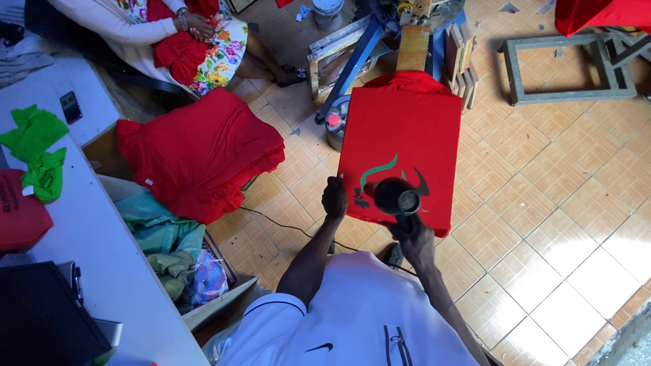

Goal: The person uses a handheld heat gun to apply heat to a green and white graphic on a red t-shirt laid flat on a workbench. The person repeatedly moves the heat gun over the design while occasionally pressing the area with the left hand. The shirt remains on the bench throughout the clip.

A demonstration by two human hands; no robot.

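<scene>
At the near edge of the printing board, the right hand (412, 238) grips a black handheld heat gun (397, 198), aimed down at the green-and-black printed design (386, 177) on the flat red cotton shirt (407, 129). The left hand (334, 198) presses the shirt's edge flat. Judged best: hold the nozzle off the cloth and the fabric taut.

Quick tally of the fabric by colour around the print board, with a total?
Red: 3, the shirt on the board, the folded stack, cloth on a seated person's lap
Green: 2 pieces
Total: 5
</scene>
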